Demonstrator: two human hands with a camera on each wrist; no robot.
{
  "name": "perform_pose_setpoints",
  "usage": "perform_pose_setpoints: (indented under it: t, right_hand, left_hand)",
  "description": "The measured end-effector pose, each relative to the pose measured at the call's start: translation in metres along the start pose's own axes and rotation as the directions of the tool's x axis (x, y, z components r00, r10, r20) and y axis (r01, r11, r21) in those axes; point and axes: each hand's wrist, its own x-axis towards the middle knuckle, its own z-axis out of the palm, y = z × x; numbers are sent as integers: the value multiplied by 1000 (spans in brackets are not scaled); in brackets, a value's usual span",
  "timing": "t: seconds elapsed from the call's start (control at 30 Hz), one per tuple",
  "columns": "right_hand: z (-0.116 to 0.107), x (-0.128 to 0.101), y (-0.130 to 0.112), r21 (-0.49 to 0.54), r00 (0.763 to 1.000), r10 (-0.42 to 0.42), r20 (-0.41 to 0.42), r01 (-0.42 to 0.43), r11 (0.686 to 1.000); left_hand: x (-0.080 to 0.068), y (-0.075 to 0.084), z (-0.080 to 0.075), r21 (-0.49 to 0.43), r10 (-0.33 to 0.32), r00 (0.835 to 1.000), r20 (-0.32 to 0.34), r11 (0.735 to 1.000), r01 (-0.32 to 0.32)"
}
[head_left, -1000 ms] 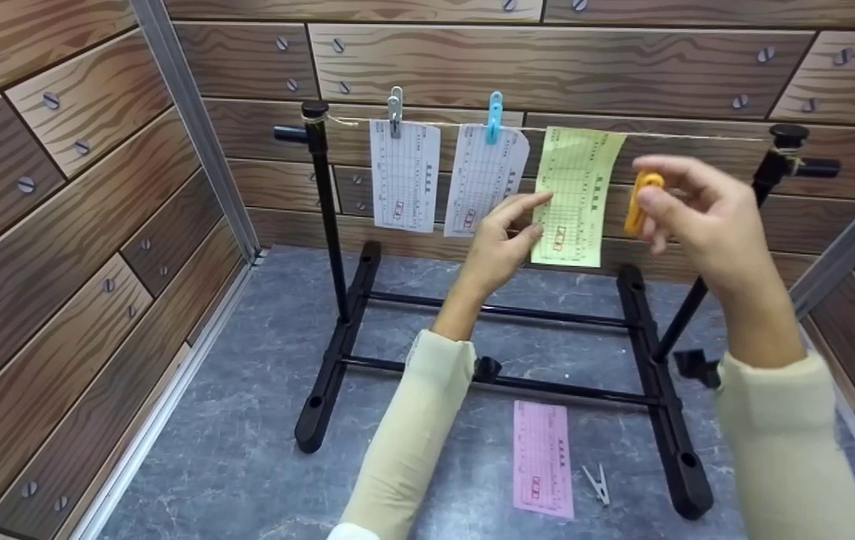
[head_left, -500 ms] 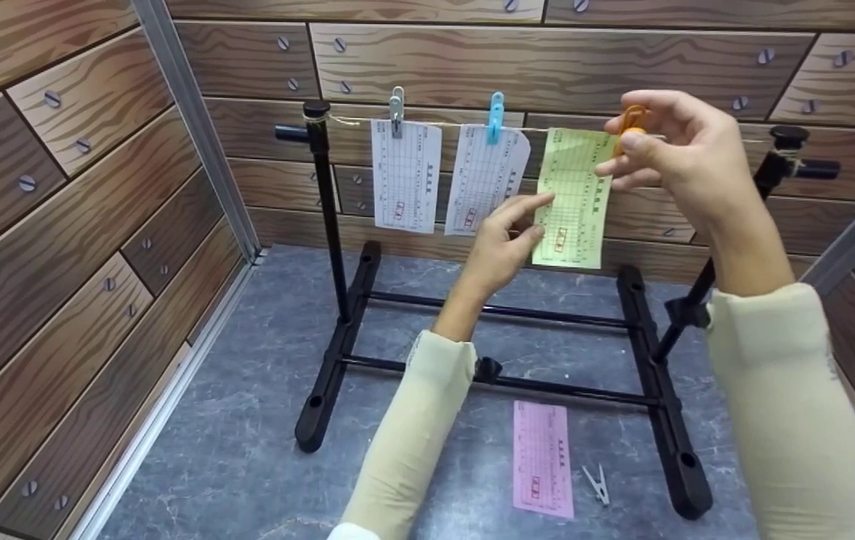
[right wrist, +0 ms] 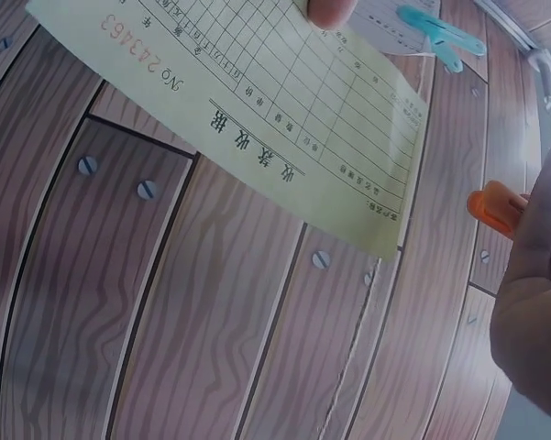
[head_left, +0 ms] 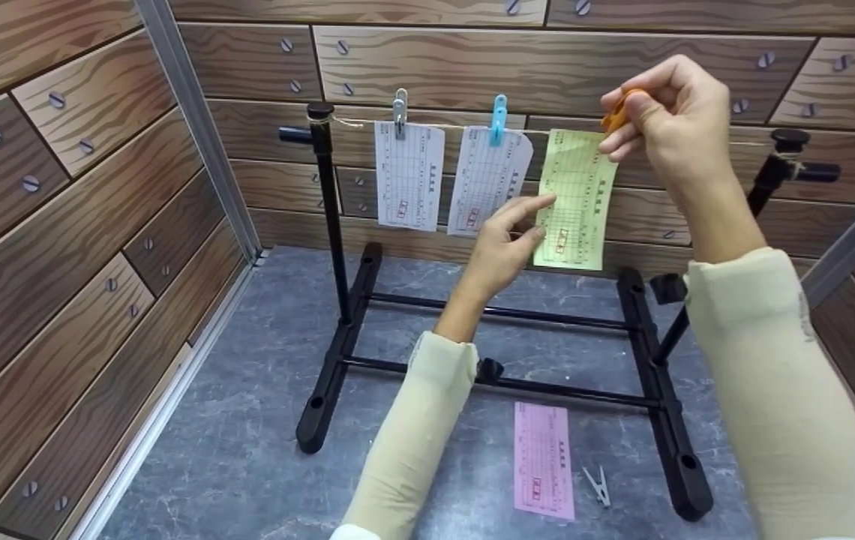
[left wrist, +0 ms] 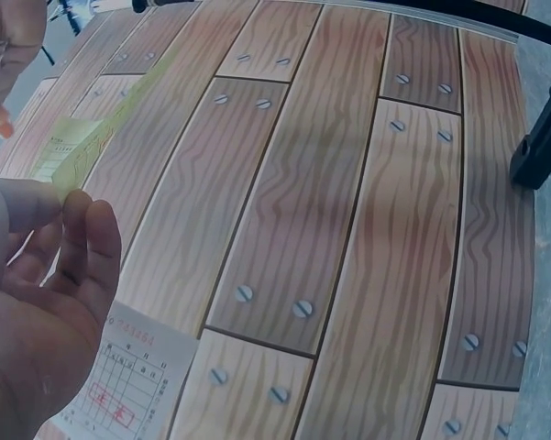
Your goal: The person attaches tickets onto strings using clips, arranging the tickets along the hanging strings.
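Orange clip [head_left: 617, 112], pinched in the right hand [head_left: 667, 120], is now getting lifted up to the yellow slip's [head_left: 576, 199] top corner; left hand [head_left: 506, 240] is still pinching its lower edge.

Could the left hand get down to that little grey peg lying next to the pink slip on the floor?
Probably yes, but not freely: the left hand is pinching the green slip. The grey peg lies in the open beside the pink slip, with nothing on it.
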Motion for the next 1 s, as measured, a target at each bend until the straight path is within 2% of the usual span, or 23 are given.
perform_pose_setpoints:
  t: [0.47,0.7,0.83,0.93,1.0]
  right_hand:
    - [0,13,21,-193,993,112,-28,-115,974]
    - [-1,15,26,-230,980,196,-26,-196,953]
    - [1,15,27,-306,976,217,-5,-208,929]
    - [1,14,27,-314,974,225,7,-211,926]
    - [0,15,26,-283,975,222,4,-212,935]
  left_hand:
    - [1,-3,6,-17,41,999,-8,999,-41]
    - [1,-3,6,15,-7,1000,-1,1000,7]
    - [1,-5,6,9,-10,1000,-6,1000,11]
    - [1,-6,7,5,-1,1000,-6,1000,1]
    - [1,-6,7,2,5,1000,-7,1000,-5]
